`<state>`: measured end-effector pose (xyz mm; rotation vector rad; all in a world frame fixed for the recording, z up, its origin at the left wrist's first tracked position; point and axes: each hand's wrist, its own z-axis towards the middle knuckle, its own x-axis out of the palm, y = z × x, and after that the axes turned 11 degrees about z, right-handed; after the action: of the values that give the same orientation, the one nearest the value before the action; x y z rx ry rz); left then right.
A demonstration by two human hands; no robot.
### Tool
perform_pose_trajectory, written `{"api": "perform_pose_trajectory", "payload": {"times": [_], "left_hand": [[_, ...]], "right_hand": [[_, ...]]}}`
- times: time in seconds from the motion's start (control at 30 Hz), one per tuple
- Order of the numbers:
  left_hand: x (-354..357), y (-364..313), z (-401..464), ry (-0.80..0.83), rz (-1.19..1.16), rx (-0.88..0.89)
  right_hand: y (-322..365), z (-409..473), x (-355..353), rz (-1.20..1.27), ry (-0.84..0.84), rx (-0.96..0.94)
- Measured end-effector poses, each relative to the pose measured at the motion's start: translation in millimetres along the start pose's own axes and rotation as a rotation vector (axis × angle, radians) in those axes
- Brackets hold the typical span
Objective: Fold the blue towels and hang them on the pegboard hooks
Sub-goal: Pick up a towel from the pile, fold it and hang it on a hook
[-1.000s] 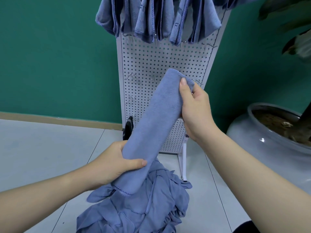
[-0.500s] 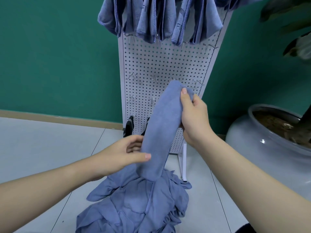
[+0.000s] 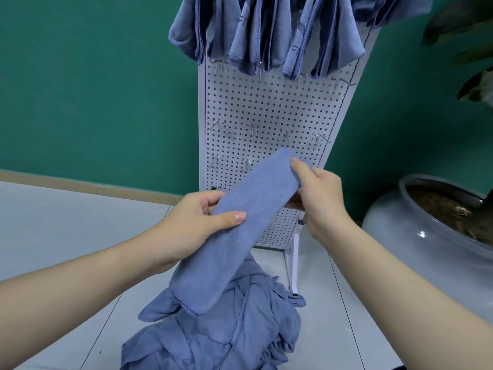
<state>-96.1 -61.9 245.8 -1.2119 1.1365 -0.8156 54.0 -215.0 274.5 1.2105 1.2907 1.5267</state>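
Note:
A folded blue towel stretches as a long strip between my hands, slanting from upper right to lower left. My right hand pinches its upper end in front of the white pegboard. My left hand grips the strip near its middle, thumb on top. The lower end hangs over a heap of loose blue towels on the floor. Several folded blue towels hang from hooks along the top of the pegboard. Bare metal hooks stick out in rows lower down.
A large grey glazed plant pot with soil stands on the right, leaves above it. The pegboard's white leg reaches the tiled floor beside the heap. A green wall is behind.
My left hand let go of the towel's lower end, then took hold higher up near the middle. My right hand lowered the upper end, so the strip lies flatter.

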Motion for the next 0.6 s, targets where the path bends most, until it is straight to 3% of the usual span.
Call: {"api": "perform_pose_trajectory", "payload": {"times": [0.27, 0.37, 0.43, 0.53, 0.6], "left_hand": [[-22, -18, -2, -0.103, -0.151, 0.024], [-28, -20, -3, -0.120, -0.204, 0.052], [-30, -19, -2, -0.140, -0.219, 0.054], [-32, -15, -3, -0.136, -0.236, 0.040], [-30, -15, -4, -0.123, -0.244, 0.033]], "right_hand": [[-4, -1, -2, -0.114, 0.019, 0.115], [-7, -2, 0, -0.337, 0.011, -0.215], [-6, -8, -1, -0.467, 0.173, -0.508], [-15, -15, -2, -0.758, 0.497, -0.800], [-23, -17, 3, -0.904, 0.534, -0.915]]}}
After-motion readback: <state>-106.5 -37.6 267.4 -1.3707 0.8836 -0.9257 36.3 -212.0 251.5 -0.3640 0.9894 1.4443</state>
